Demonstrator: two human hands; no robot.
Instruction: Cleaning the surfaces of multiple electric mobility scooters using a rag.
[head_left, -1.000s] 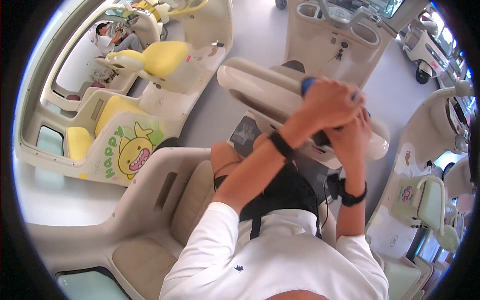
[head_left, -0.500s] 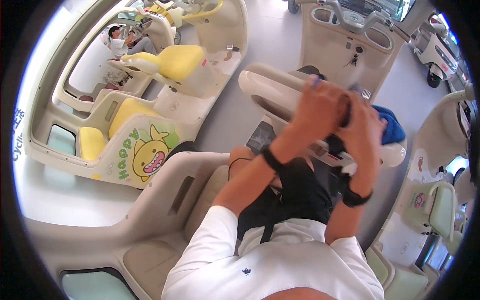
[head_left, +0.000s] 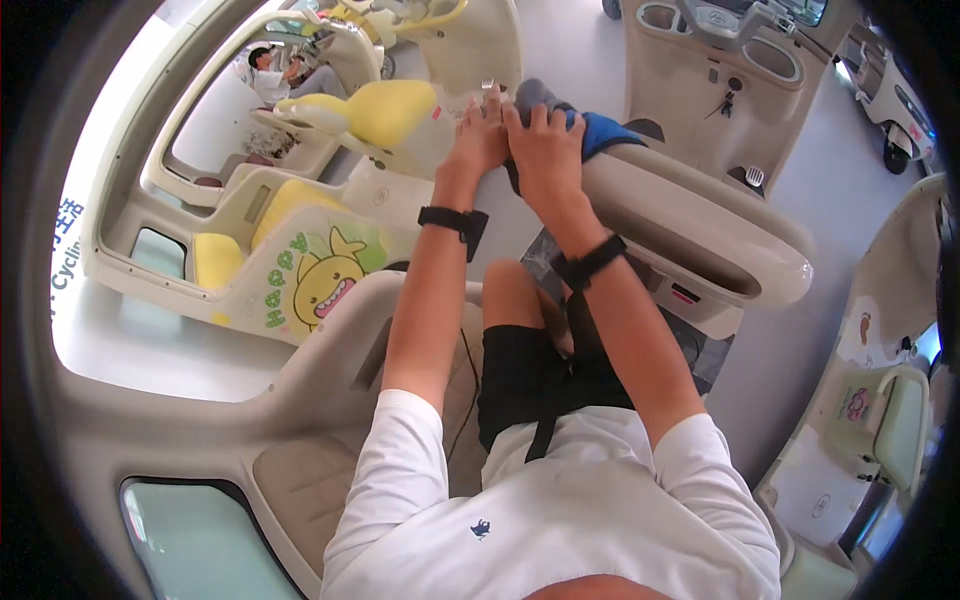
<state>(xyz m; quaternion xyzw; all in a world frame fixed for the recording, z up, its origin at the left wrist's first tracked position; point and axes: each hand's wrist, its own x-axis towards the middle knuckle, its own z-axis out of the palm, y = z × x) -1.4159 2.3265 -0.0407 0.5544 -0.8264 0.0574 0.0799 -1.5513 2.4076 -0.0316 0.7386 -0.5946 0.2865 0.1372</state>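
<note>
A pale grey floor [head_left: 590, 60] runs between rows of small cream-coloured vehicle bodies, seen from above. To the left stands one with yellow seats [head_left: 385, 110] and a cartoon duck [head_left: 325, 280] painted on its side; farther back on that side another person [head_left: 275, 75] sits inside a vehicle. Ahead is a cream dashboard [head_left: 720, 60] with a key hanging from it, and at the far right stands a small seat with a green back [head_left: 900, 430].

The person wearing the camera sits in a cream shell, in a white shirt and black shorts, with both arms stretched forward. Each wrist carries a black band [head_left: 452, 220]. A long cream panel [head_left: 700, 230] with a rounded top edge crosses in front of the knees, from the middle toward the right.

On the upper end of that panel lies a blue cloth [head_left: 600, 130]. The right hand [head_left: 545, 150] lies flat on the cloth with its fingers spread, pressing it against the panel rather than closing around it. The left hand [head_left: 478, 140] lies just beside the right, fingers straight and together, palm down on the panel's end and touching the side of the right hand. Part of the cloth sticks out beyond the right fingers.
</note>
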